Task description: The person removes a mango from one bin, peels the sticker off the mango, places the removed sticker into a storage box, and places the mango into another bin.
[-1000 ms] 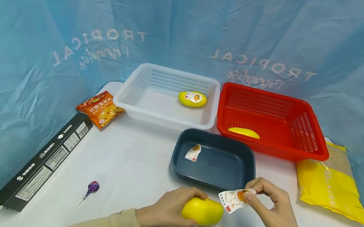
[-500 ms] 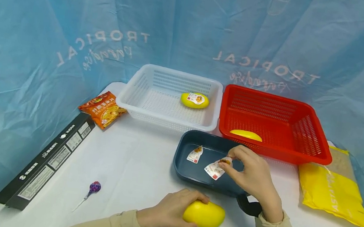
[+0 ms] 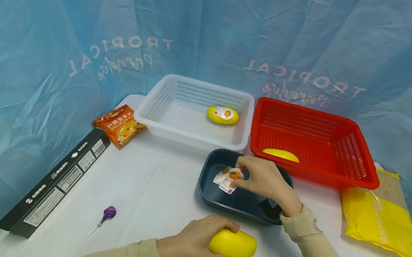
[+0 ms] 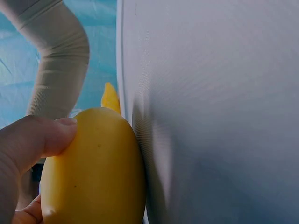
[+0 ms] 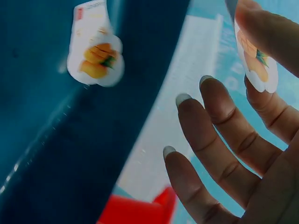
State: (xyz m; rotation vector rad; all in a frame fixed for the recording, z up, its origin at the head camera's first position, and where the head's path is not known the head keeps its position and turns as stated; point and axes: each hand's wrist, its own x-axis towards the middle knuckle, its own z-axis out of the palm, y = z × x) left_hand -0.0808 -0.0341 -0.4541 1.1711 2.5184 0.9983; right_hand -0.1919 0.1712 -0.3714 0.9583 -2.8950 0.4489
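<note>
My left hand (image 3: 198, 238) grips a yellow toy mango (image 3: 233, 245) that lies on the white table; in the left wrist view the thumb presses the mango (image 4: 96, 172) from above its side. Over the dark blue tray (image 3: 206, 195), my right hand (image 3: 262, 178) pinches a white paper sticker (image 5: 254, 58) with a mango picture between thumb and index finger. A second such sticker (image 5: 96, 51) lies on the tray's floor, and in the head view the held one overlaps it. The other fingers of the right hand are spread loosely.
Behind stand a white basket (image 3: 190, 137) holding a stickered mango (image 3: 223, 115) and a red basket (image 3: 336, 182) holding a plain mango (image 3: 282, 154). Left are an orange snack bag (image 3: 119, 125), a long black box (image 3: 57, 182) and a lollipop (image 3: 108, 213). A yellow bag (image 3: 381, 218) lies right.
My right hand has carried the pinched sticker from beside the mango up and left into the tray, over the other sticker. The left hand keeps its grip on the mango.
</note>
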